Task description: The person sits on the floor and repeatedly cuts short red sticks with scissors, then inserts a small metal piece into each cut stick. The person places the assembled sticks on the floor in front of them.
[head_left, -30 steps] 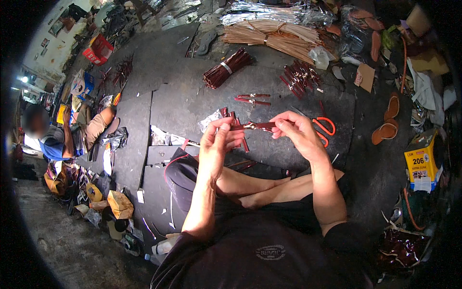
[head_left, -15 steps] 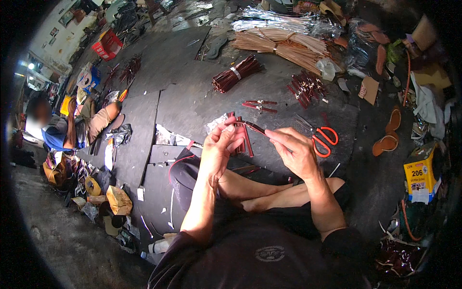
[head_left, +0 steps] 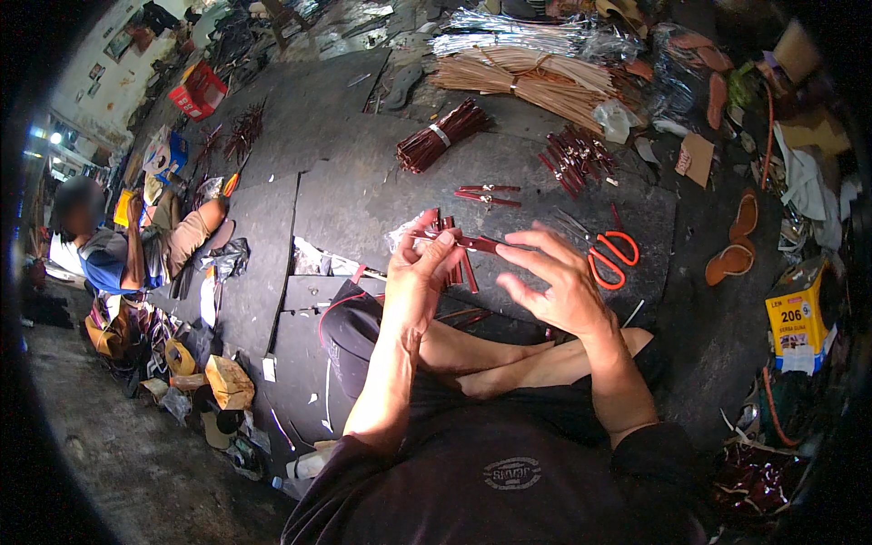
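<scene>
Strips: we pinch a small bunch of dark red strips [head_left: 451, 247] in our left hand [head_left: 420, 272], raised over the dark mat [head_left: 363, 191] above our lap so the ends stay aligned. Right hand [head_left: 556, 289] hovers just beside them, fingers spread, holding nothing. Orange scissors [head_left: 610, 256] lie near.

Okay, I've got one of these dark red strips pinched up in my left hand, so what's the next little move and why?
Probably bring the right hand back onto the free end of the dark red strip. The left hand pinches that strip near one end, and the rest pokes out unsupported toward the right hand, which hovers open just beside it, touching nothing. The orange-handled scissors lie on the dark mat close by.
</scene>
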`<state>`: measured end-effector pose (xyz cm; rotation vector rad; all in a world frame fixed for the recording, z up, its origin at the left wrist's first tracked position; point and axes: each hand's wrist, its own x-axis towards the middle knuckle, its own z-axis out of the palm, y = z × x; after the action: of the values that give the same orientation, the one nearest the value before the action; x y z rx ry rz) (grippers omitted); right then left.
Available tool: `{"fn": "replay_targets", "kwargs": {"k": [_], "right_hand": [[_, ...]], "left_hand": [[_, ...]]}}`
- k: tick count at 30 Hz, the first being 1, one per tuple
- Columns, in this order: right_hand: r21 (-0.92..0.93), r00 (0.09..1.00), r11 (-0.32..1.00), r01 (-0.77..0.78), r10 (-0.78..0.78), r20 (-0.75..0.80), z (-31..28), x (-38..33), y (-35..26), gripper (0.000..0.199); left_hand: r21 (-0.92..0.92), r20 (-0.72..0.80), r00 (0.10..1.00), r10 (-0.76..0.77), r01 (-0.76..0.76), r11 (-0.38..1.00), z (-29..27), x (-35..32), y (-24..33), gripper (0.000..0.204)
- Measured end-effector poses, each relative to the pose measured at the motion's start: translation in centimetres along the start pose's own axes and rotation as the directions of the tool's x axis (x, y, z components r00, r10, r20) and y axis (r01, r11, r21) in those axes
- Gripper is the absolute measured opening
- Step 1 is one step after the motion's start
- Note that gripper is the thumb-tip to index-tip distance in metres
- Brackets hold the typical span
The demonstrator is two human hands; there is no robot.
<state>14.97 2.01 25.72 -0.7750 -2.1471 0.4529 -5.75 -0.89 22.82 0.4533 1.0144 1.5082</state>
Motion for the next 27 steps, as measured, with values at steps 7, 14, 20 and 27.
{"fn": "replay_targets", "kwargs": {"k": [7, 14, 20, 27], "right_hand": [[0.602, 0.866, 0.632, -0.489, 0.434, 0.247, 1.6, -1.6, 0.9, 0.020], [0.558, 0.847, 0.642, -0.527, 0.451, 0.281, 0.3, -1.4, 0.4, 0.014], [0.447, 0.855, 0.729, -0.519, 0.446, 0.265, 0.3, -1.5, 0.0, 0.013], [0.591, 0.863, 0.629, -0.506, 0.385, 0.328, 1.0, -1.7, 1.4, 0.020]], "left_hand": [[0.201, 0.221, 0.973, 0.072, -0.118, 0.973, 1.2, -1.7, -0.4, 0.044], [0.454, 0.272, 0.956, -0.106, -0.031, 0.890, 1.6, -2.3, 0.9, 0.021], [0.413, 0.276, 0.960, 0.036, -0.153, 0.898, 1.5, -2.5, -1.1, 0.021], [0.433, 0.259, 0.965, 0.031, -0.145, 0.890, 1.8, -2.4, -0.7, 0.020]]}}
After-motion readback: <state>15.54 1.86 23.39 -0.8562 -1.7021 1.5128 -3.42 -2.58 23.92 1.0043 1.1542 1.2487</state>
